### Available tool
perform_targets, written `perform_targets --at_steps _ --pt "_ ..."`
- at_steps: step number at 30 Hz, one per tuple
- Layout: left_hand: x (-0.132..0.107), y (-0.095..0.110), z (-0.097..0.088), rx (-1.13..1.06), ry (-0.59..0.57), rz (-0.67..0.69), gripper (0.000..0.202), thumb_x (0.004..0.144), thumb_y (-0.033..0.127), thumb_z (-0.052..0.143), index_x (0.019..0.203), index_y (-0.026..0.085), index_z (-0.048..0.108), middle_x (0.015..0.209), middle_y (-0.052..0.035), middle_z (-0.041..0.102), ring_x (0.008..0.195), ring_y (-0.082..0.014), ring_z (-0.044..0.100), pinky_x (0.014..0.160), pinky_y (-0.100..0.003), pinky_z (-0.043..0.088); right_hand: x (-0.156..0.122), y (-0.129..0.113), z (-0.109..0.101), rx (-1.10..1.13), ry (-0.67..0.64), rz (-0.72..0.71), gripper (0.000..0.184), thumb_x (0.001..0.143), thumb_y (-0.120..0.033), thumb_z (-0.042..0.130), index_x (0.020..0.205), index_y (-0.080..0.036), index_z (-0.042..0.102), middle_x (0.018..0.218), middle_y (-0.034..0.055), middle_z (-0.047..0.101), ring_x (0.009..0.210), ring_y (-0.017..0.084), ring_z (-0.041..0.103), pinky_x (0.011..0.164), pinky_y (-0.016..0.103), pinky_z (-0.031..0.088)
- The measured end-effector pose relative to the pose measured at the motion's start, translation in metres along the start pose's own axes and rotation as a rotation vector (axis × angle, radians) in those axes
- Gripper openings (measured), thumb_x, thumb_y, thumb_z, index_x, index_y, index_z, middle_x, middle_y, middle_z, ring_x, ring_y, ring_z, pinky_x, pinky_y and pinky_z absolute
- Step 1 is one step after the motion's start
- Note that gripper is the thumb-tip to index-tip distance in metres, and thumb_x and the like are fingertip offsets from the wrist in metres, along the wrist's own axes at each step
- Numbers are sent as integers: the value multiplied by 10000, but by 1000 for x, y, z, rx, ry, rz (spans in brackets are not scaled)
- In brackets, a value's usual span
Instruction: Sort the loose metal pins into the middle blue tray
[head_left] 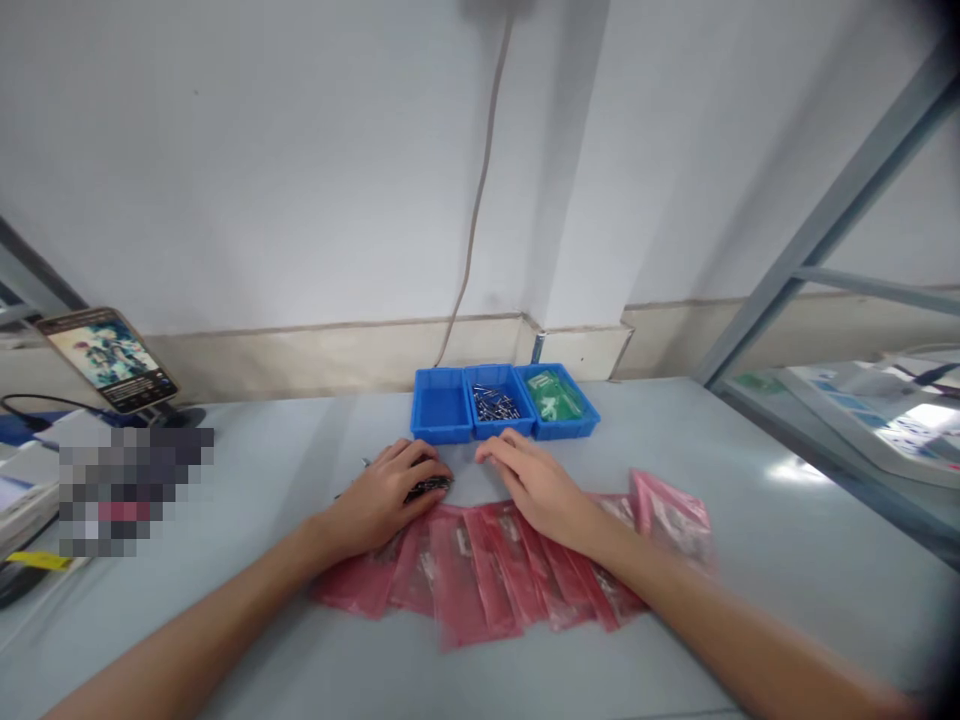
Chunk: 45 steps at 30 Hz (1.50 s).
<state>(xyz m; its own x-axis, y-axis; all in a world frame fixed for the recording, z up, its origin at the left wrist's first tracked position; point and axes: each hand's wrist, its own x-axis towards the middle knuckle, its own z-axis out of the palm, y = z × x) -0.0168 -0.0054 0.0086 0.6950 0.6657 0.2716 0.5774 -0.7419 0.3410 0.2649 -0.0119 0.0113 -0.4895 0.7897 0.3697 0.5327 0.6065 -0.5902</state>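
Observation:
My left hand (394, 490) is curled over a small pile of dark metal screws (431, 486) on the table, its fingers and thumb around part of the pile. Some pieces stick out behind the hand. My right hand (536, 485) is just in front of the blue bins, fingers bent and pressed together; anything in its fingertips is hidden. Below both hands, several pink plastic bags (469, 590) lie overlapping in a row, with small metal parts showing through some. Another pink bag (675, 515) lies at the row's right end, beside my right forearm.
Three blue bins stand by the wall: a bare left bin (442, 434), a middle bin (504, 428) with screws (495, 403), and a right bin (574, 428) with green bags (556, 396). A phone (111, 358) stands at left. A metal frame (825, 230) rises at right.

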Motion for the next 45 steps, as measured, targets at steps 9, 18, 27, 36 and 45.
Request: perform_targets --at_steps 9,18,27,36,45 --pt "0 0 0 1 -4 5 209 1136 298 553 1288 253 689 1273 -80 634 1166 -268 582 1050 -462 512 1 1 2 -7 71 39 260 1153 -250 436 1233 -270 683 1200 78 710 1177 264 651 1052 436 513" --pt "-1 0 0 5 2 1 214 1137 313 551 1274 258 707 1270 -81 643 1169 -268 586 1052 -466 522 2 -2 -1 19 84 11 334 1121 -164 435 1293 -276 699 1263 69 754 1221 267 661 1077 455 512" --pt "0 1 0 -3 8 13 208 1132 293 560 1281 255 701 1269 -76 641 1162 -262 589 1052 -454 515 4 0 0 89 136 -15 210 1125 -249 549 1174 -286 750 1163 42 766 1115 239 685 998 387 518" --pt "-1 0 1 5 0 0 212 1135 300 555 1290 259 694 1293 -79 634 1181 -267 583 1054 -457 511 7 -7 -6 184 184 100 219 1108 -259 558 924 -244 678 910 5 702 842 191 644 796 305 476" --pt "0 -1 1 9 14 17 222 1137 309 548 1285 251 703 1275 -89 639 1168 -267 588 1052 -461 522 4 -2 0 275 166 213 275 1134 -336 491 885 -250 569 754 -43 626 682 164 582 693 287 429"
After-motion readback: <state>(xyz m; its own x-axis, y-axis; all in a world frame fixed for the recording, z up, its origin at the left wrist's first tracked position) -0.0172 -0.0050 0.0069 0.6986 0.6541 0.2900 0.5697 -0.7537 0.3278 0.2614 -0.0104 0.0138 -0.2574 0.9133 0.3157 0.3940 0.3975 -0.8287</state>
